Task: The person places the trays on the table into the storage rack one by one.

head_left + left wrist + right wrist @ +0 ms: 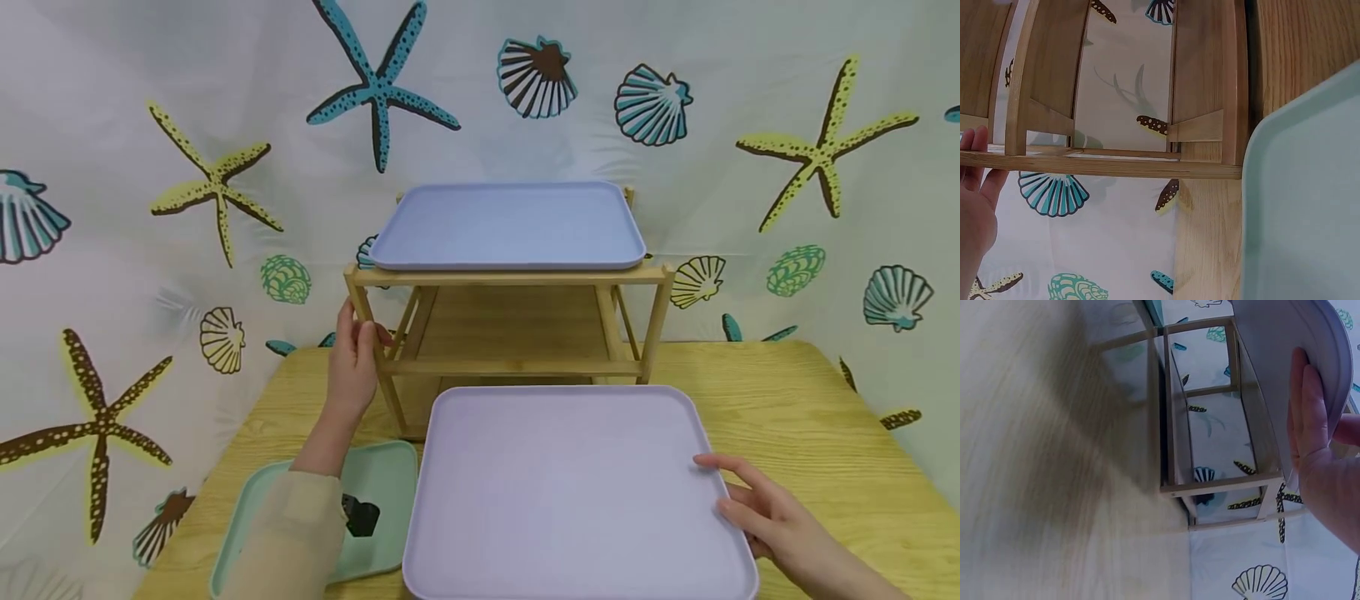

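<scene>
A wooden rack (517,367) with slatless shelves stands at the back of the table, a blue tray (510,225) lying across its top. My left hand (352,367) grips the rack's left front post, thumb on the near side; the left wrist view shows its fingertips (980,139) curled over the wood. With my right hand (772,517) I hold a lavender tray (570,492) by its right edge, thumb above and fingers spread along the underside (1313,406). The tray is raised in front of the rack and hides its lower part.
A mint green tray (378,475) lies on the wooden table (765,400) at the left, partly under my left forearm and beside the rack's foot. A cloth (480,142) printed with starfish and shells hangs behind and around the table.
</scene>
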`<state>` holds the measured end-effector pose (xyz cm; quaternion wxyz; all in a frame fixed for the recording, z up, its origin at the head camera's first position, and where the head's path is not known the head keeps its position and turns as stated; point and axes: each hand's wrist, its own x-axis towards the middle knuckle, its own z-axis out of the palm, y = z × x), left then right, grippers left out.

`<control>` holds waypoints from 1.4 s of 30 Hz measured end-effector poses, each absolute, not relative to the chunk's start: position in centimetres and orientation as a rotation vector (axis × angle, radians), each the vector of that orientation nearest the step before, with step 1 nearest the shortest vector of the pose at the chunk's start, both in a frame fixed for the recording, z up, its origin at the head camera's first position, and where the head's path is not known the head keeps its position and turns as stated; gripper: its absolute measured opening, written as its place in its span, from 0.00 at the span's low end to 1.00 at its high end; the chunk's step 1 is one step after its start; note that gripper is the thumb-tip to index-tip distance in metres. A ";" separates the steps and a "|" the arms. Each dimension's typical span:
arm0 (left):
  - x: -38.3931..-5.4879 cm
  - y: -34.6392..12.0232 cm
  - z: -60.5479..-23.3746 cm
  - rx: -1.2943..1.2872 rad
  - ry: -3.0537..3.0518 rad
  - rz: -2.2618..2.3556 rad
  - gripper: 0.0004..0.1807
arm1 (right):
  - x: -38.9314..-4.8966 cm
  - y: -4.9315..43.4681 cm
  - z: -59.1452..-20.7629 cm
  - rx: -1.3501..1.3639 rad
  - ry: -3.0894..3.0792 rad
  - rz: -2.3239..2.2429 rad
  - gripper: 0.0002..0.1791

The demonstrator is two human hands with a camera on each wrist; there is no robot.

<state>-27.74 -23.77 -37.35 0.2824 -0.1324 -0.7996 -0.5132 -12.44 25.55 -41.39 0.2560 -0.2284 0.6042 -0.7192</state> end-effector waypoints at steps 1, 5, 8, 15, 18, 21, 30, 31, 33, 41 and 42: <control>-27.7 -23.8 -37.4 -0.353 -2.142 -1.366 0.24 | -12.5 25.3 -41.2 -0.619 1.641 -1.957 0.28; -27.6 -23.7 -37.3 -0.337 -2.158 -1.360 0.24 | -12.8 24.5 -40.5 -0.627 1.667 -1.973 0.26; -27.6 -23.7 -37.3 -0.333 -2.166 -1.369 0.24 | -13.1 23.9 -40.0 -0.626 1.699 -1.977 0.25; -27.8 -23.7 -37.2 -0.360 -2.138 -1.391 0.25 | -14.0 22.2 -39.4 -0.671 1.729 -2.011 0.25; -27.9 -23.8 -37.2 -0.342 -2.155 -1.377 0.25 | -14.4 21.3 -39.3 -0.694 1.737 -2.036 0.24; -27.9 -23.8 -37.1 -0.335 -2.176 -1.352 0.25 | -14.8 20.6 -39.1 -0.665 1.775 -2.047 0.23; -27.6 -23.9 -37.1 -0.321 -2.209 -1.314 0.26 | -16.4 18.8 -38.6 -0.560 1.940 -2.032 0.21; -27.6 -23.9 -37.1 -0.317 -2.216 -1.310 0.26 | -16.6 18.6 -38.6 -0.539 1.957 -2.030 0.21; -27.6 -24.0 -37.1 -0.313 -2.227 -1.307 0.26 | -17.0 18.4 -38.5 -0.494 1.985 -2.026 0.23; -27.5 -24.1 -37.1 -0.332 -2.214 -1.286 0.26 | -18.7 17.9 -38.4 -0.411 2.043 -2.020 0.26; -27.6 -24.1 -37.1 -0.336 -2.210 -1.283 0.26 | -18.9 17.9 -38.3 -0.406 2.050 -2.016 0.26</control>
